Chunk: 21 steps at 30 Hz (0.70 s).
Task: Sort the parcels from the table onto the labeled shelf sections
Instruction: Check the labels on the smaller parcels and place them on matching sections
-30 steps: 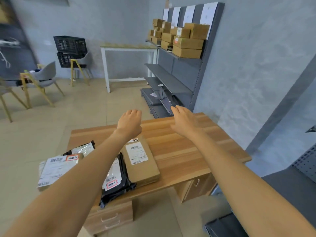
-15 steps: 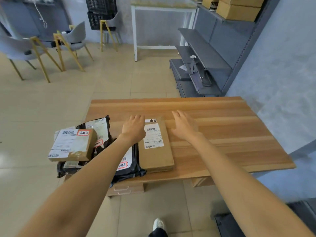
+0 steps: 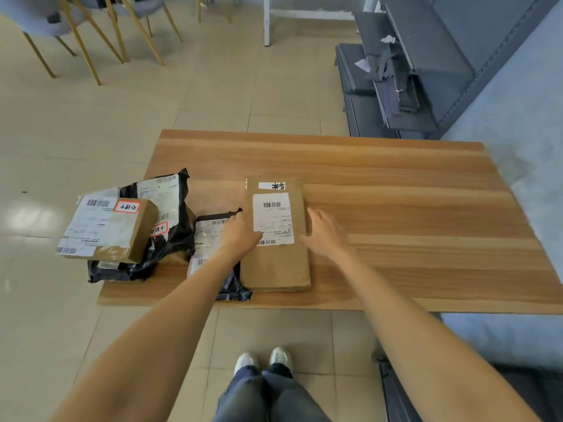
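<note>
Head view, looking down at a wooden table [image 3: 396, 208] on a tiled floor.

Flat brown cardboard parcel [image 3: 275, 257] lies flat near the table's front edge, long side running away from the person, white shipping label on top and a smaller white sticker at the far end.

Left hand [image 3: 239, 236] sits at the parcel's left edge, thumb over the label's left margin, fingers relaxed and slightly bent. Cannot tell whether it presses on the parcel or only hovers.

Right hand [image 3: 324, 234] is at the parcel's right edge, fingers extended and loosely spread, not wrapped around anything. Contact with the parcel's side cannot be confirmed.

Black poly mailer [image 3: 213, 239] lies just left of the parcel, partly under the left forearm.

Further left: small cardboard box [image 3: 106, 229] with a red-bordered handwritten sticker rests tilted on top of a second black mailer [image 3: 170, 208], the stack overhanging the table's left edge.

Grey metal shelving [image 3: 426, 56] stands beyond the table at upper right. Chairs with yellow legs [image 3: 91, 35] at upper left.
</note>
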Available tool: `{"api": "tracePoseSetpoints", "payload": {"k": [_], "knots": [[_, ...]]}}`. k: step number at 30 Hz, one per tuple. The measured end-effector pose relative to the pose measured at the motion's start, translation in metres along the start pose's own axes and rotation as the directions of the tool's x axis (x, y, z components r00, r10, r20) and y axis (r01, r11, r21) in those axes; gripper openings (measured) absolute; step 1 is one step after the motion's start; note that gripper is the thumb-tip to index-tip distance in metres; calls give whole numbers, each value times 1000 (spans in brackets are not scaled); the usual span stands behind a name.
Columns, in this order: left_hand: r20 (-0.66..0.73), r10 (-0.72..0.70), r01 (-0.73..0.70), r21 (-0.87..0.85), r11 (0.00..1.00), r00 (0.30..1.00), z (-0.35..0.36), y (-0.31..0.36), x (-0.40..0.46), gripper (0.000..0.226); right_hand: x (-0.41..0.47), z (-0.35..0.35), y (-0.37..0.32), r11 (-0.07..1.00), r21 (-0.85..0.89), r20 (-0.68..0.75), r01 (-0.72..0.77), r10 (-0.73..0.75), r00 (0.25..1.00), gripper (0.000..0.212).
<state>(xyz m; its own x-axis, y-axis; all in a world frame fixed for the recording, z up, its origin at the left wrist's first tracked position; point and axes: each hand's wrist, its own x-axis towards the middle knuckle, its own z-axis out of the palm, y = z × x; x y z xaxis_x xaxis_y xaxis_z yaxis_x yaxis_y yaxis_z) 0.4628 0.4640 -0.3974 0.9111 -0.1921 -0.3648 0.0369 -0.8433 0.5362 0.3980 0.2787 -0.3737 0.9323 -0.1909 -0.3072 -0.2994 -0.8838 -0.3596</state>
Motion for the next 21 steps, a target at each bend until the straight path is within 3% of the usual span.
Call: {"api": "tracePoseSetpoints", "payload": {"k": [3, 6, 10, 15, 18, 21], "knots": [[36, -103, 107, -151, 983, 994, 8, -7, 9, 47, 8, 17, 4, 993, 107, 33, -48, 45, 998, 74], [73, -184, 196, -228, 954, 980, 17, -16, 17, 48, 14, 38, 9, 922, 338, 77, -190, 174, 982, 86], [98, -246, 264, -265, 928, 964, 25, -21, 20, 48, 18, 59, 15, 665, 633, 227, -396, 331, 916, 88], [170, -284, 323, -286, 902, 944, 35, -30, 23, 46, 13, 77, 16, 376, 783, 381, -495, 340, 860, 63], [168, -273, 310, -265, 913, 947, 36, -32, 23, 46, 10, 85, 15, 359, 800, 372, -480, 330, 867, 47], [154, -274, 305, -241, 921, 949, 33, -30, 23, 47, 11, 85, 14, 364, 821, 313, -440, 358, 880, 45]]}}
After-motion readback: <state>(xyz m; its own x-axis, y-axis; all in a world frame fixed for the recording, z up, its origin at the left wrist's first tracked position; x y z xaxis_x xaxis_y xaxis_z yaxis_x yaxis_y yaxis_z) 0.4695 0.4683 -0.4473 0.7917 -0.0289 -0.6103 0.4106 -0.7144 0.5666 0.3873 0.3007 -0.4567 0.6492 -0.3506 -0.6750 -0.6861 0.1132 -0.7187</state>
